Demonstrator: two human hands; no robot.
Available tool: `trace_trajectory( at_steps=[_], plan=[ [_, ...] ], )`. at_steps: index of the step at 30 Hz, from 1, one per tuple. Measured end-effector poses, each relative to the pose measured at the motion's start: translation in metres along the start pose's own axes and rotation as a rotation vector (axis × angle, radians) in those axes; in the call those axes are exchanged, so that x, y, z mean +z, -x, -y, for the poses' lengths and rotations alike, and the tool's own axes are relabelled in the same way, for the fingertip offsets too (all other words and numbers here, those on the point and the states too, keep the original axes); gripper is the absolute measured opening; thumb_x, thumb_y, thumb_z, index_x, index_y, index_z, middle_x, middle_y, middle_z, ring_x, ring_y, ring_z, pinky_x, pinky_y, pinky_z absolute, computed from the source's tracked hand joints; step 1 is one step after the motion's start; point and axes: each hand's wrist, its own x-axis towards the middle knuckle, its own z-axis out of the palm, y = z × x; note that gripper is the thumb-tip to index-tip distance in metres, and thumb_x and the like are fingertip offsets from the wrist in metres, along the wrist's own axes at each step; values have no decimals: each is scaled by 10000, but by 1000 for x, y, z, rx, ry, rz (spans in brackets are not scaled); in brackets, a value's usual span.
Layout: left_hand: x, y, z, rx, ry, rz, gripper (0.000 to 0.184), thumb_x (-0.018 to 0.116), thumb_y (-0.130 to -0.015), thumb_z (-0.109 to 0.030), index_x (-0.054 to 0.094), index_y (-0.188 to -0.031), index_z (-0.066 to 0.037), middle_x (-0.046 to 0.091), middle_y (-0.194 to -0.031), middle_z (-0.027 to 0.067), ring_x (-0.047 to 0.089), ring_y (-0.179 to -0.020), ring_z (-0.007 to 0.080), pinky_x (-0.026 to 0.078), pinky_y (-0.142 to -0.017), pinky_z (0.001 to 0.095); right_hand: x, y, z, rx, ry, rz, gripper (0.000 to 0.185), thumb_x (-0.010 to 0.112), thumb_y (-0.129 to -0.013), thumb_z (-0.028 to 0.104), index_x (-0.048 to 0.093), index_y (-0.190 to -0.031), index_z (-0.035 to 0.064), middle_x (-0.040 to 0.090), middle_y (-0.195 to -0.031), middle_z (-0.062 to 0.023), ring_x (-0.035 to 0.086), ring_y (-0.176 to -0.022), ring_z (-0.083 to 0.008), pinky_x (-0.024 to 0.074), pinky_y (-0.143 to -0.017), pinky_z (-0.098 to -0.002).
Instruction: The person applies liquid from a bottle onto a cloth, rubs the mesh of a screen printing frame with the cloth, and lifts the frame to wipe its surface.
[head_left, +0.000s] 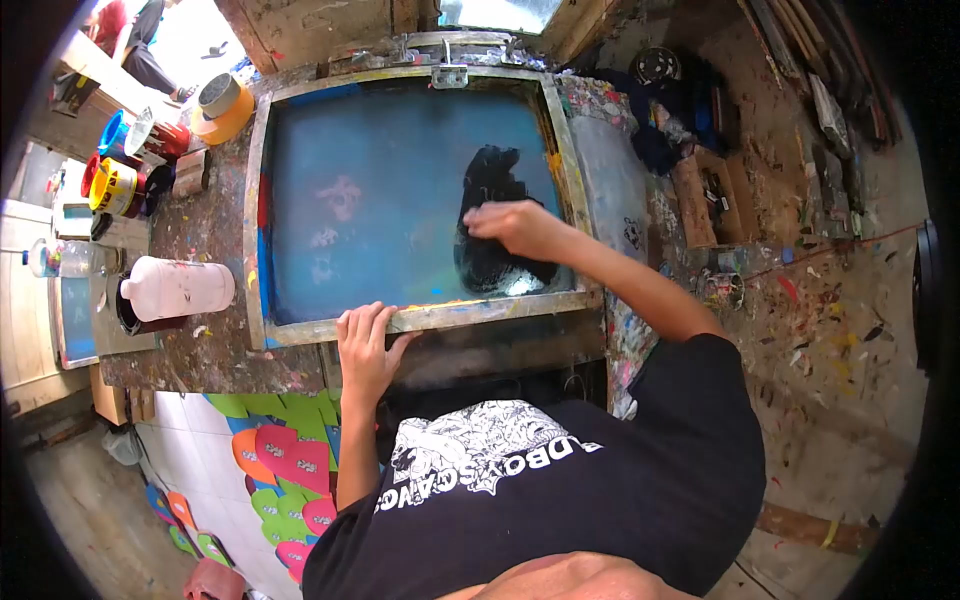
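Observation:
A screen printing frame (258,200) with worn, paint-stained rails lies on the bench, its blue-green mesh (390,180) facing up. Pale print marks show on the mesh's left half. A wet, glossy black patch (490,180) covers part of the right half. Over that patch is my right hand (515,228), fingers bent and pressed together; whatever they may hold is hidden. My left hand (366,345) grips the near rail, fingers over its top and thumb to the right. A metal hinge clamp (450,76) sits at the far rail.
Left on the paint-splashed bench (215,350) stand a whitish plastic bottle (180,288), a yellow tub (115,187) and a roll of tape (222,108). Below are colourful printed cutouts (290,450). A cardboard box (712,200) sits at right.

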Motion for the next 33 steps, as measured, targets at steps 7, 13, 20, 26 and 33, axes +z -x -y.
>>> trace_trajectory(
  at_steps=[7, 13, 20, 26, 33],
  plan=[
    [-3, 0, -2, -7, -14, 7, 461, 851, -727, -181, 660, -1116, -22, 641, -1133, 127, 598, -1070, 314, 404, -1005, 455, -15, -11, -46, 452, 200, 175, 380, 556, -816, -12, 710, -1147, 92, 688, -1309, -67, 658, -1182, -261, 532, -1043, -374],
    [1, 0, -1, 2, 9, -13, 467, 859, -721, -196, 664, -1109, -25, 641, -1128, 125, 601, -1063, 312, 408, -1001, 454, -30, 16, -6, 103, -62, 336, 347, 619, -804, 13, 759, -1110, 98, 689, -1333, 0, 627, -1265, -196, 459, -1145, -337],
    [2, 1, 0, -15, 26, 3, 470, 864, -708, -177, 665, -1105, -24, 645, -1120, 119, 603, -1073, 310, 406, -1016, 459, -23, 12, 41, 7, -281, 326, 356, 613, -738, -35, 789, -1017, 101, 714, -1282, -35, 648, -1239, -215, 534, -1059, -358],
    [6, 3, 2, -1, 8, 11, 497, 846, -716, -190, 657, -1148, -37, 640, -1136, 109, 594, -1089, 296, 405, -1012, 449, -25, 35, 20, 256, -69, 330, 317, 616, -759, -8, 789, -1006, 90, 727, -1252, -38, 674, -1183, -206, 561, -999, -346],
    [6, 3, 3, -4, 11, -15, 459, 858, -719, -213, 667, -1095, -32, 649, -1110, 113, 607, -1059, 303, 412, -995, 449, -56, 59, -8, 314, 209, 411, 286, 605, -778, -9, 808, -941, 111, 757, -1172, -7, 710, -1063, -185, 598, -892, -360]
  ],
)
